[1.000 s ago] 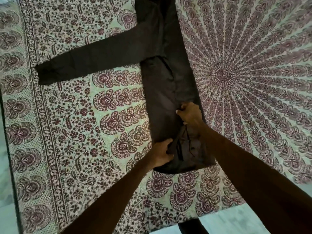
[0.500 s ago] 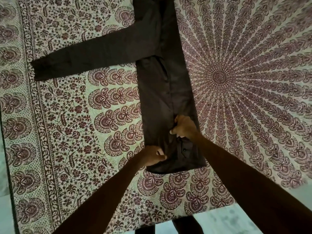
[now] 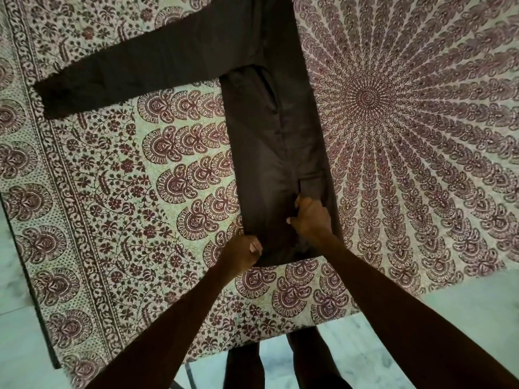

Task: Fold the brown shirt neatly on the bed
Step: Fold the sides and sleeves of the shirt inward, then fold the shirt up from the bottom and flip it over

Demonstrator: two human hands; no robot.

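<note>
The brown shirt (image 3: 264, 141) lies on the bed as a long narrow strip running away from me, its right side folded over the middle. One sleeve (image 3: 134, 66) stretches flat out to the left. My left hand (image 3: 244, 252) grips the near left corner of the hem. My right hand (image 3: 310, 216) pinches the edge of the folded-over flap a little farther up, near the strip's centre line. The shirt's collar end runs out of view at the top.
The bed is covered by a cream sheet (image 3: 421, 108) printed with maroon mandala and paisley patterns. Its near edge (image 3: 252, 341) is just in front of my legs (image 3: 280, 366), and the left edge (image 3: 25, 248) drops to a pale tiled floor.
Both hands have drawn toward the hem, smoothing the folded flap. The wrinkled opening with buttons near the hem now lies flatter.
</note>
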